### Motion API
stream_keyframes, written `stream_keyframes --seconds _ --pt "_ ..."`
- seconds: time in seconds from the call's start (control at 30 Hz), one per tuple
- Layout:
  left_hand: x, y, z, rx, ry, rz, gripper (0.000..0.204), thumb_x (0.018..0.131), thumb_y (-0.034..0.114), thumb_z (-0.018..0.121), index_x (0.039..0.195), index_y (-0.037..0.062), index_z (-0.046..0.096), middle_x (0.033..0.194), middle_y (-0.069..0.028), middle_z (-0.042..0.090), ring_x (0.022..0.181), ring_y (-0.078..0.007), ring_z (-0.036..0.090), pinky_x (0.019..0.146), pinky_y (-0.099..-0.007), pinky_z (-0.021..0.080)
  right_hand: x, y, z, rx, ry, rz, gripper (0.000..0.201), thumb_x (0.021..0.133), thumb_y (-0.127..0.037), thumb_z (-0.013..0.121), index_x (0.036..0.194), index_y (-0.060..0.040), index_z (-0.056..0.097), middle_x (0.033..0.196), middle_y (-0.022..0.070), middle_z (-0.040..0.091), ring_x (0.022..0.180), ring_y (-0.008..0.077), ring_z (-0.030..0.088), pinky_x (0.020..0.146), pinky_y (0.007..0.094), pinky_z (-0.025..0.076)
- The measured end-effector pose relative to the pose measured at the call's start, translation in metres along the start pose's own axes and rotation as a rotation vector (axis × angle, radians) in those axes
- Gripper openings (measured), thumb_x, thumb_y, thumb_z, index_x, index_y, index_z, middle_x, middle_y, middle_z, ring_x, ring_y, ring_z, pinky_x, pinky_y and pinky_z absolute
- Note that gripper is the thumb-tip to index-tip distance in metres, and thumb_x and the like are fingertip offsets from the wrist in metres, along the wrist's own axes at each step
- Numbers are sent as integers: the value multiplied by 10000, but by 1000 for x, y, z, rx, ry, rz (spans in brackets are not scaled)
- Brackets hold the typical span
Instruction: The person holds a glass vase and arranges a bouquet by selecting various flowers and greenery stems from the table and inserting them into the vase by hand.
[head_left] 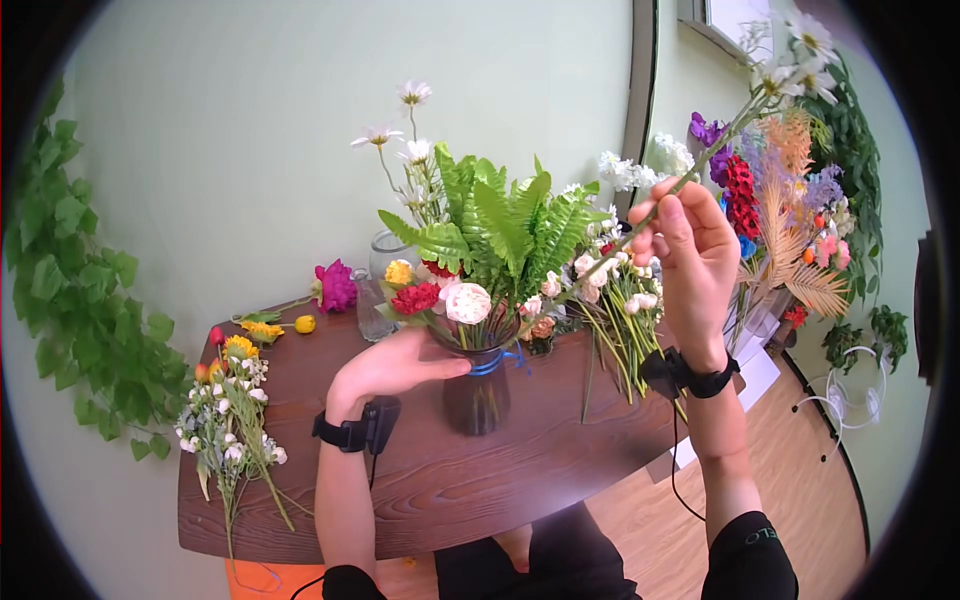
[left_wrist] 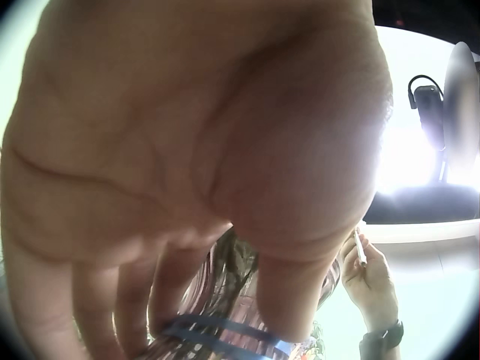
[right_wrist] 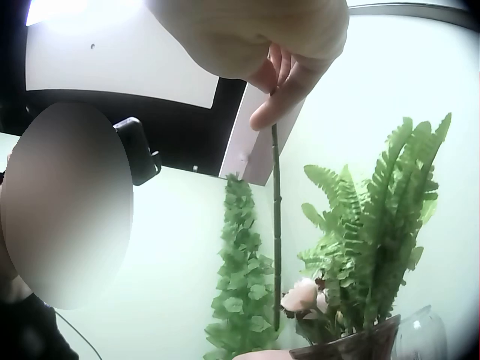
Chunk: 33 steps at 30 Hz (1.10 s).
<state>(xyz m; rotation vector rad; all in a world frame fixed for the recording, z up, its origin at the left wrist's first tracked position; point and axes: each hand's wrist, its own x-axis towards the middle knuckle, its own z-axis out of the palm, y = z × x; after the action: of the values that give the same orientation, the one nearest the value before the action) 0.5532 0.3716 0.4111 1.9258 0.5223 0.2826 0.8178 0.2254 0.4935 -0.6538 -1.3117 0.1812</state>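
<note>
My left hand point(head_left: 400, 362) grips a dark glass vase point(head_left: 477, 405) round its neck, thumb near the blue ribbon point(head_left: 487, 366); its fingers point(left_wrist: 127, 300) pass behind the glass. Green fern fronds point(head_left: 510, 215), a pale pink bloom point(head_left: 467, 303), red blooms and white daisies fill the vase. Up to the right, my right hand point(head_left: 690, 260) pinches the long green stem point(head_left: 712, 150) of a white daisy spray point(head_left: 800, 75) between thumb and fingers. The stem slants, its blossoms high and its lower end toward the arrangement. In the right wrist view the stem point(right_wrist: 277, 225) hangs beside the fern point(right_wrist: 360, 217).
Loose white flowers and tulips point(head_left: 230, 420) lie at the wooden table's point(head_left: 400, 510) left. A magenta bloom point(head_left: 335, 287) and clear glass bottles point(head_left: 373, 310) stand behind the vase. Cut stems point(head_left: 620, 340) spread at the right, and colourful bunches point(head_left: 790, 220) stand beyond the table.
</note>
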Motion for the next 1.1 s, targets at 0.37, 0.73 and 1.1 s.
stream_keyframes --seconds 0.37,0.73,1.1 --pt "3 -8 -1 -68 -25 55 575 898 179 700 1358 -47 439 1294 -143 583 1177 -198 557 1015 -334 440 -9 25 50 -93 -554 324 190 973 -48 559 1133 54 546 936 137 676 764 151 671 681 276 587" --pt "1 -4 0 152 102 247 474 823 184 780 1205 38 541 1105 -42 595 1010 -140 567 894 -297 481 -27 31 76 -376 -602 -41 149 924 -112 637 1022 -4 669 858 80 709 741 111 688 666 249 555" --pt "1 -13 2 103 120 198 510 845 307 749 1268 79 577 1251 -53 621 1141 -203 561 1024 -349 419 -44 26 58 -144 -516 322 176 910 -95 648 1051 11 655 889 84 718 822 150 712 692 264 569"
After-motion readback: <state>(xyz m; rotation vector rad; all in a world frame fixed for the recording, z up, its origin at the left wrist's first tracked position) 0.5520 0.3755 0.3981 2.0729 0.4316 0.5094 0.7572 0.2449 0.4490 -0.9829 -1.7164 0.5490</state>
